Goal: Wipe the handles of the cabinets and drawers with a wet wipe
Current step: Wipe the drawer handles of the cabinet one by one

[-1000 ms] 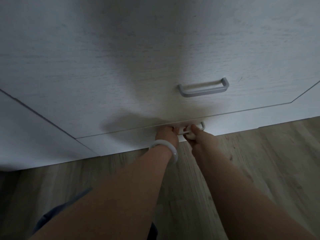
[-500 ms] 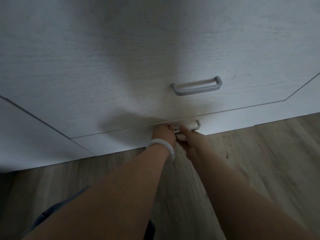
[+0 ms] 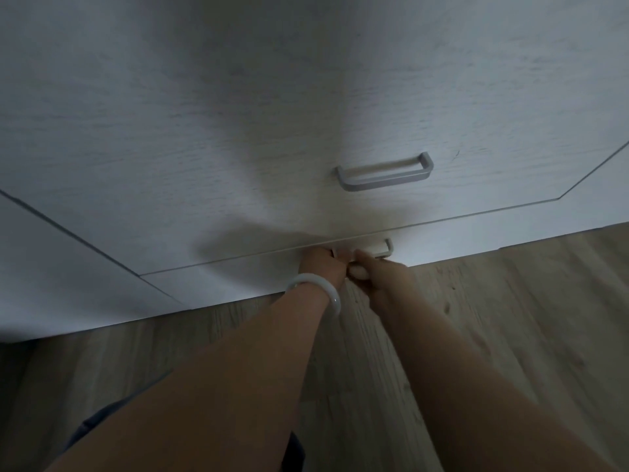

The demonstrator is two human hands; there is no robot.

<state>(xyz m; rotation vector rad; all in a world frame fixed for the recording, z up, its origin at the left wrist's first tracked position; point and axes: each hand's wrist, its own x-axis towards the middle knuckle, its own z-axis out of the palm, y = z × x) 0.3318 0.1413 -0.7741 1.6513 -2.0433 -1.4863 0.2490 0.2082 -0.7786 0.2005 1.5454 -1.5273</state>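
The left hand (image 3: 321, 264) curled round the left end of the bottom drawer's handle (image 3: 383, 248), a white bangle (image 3: 316, 289) on its wrist. Just beside it, the right hand (image 3: 377, 272) pinched a small white wipe (image 3: 359, 272) against the handle's middle. Above, a second grey handle (image 3: 386, 172) sat untouched on the pale drawer front (image 3: 204, 148). Wooden floor (image 3: 510, 301) lay below.

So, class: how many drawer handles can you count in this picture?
2. An upper handle sits free on the large drawer front; a lower handle is on the bottom drawer, mostly covered by both hands. Others may lie outside the view.
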